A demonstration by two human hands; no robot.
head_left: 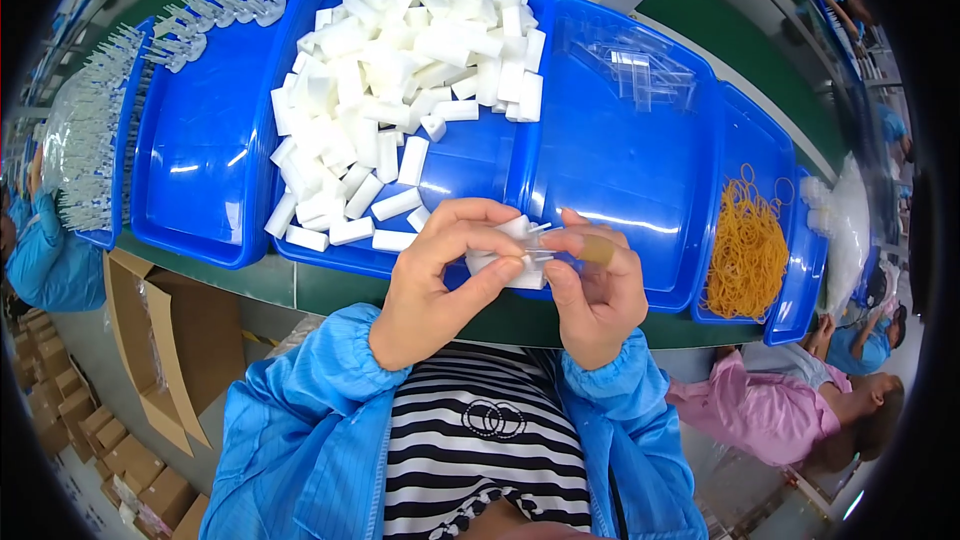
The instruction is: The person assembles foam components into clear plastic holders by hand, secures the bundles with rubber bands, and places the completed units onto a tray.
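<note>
Close to my body, at the front edge of the blue trays, both my hands meet. My left hand [440, 270] is closed, thumb and fingers pinching a white foam block [527, 277]. Facing it, my right hand [603, 285] pinches a small clear plastic piece [538, 248] against the foam; its exact shape is partly hidden by the fingers. A tan covering [597, 250] wraps one right finger. Just beyond my left hand, a blue tray [465, 175] holds a heap of white foam blocks [410, 50].
To the right, a blue tray [620, 180] contains clear plastic pieces [635, 70], and a smaller one holds yellow rubber bands [745, 255]. Thin-stemmed clear parts [215, 15] stand in trays at left. An open cardboard box [180, 340] is below left. A person in pink [760, 405] is at right.
</note>
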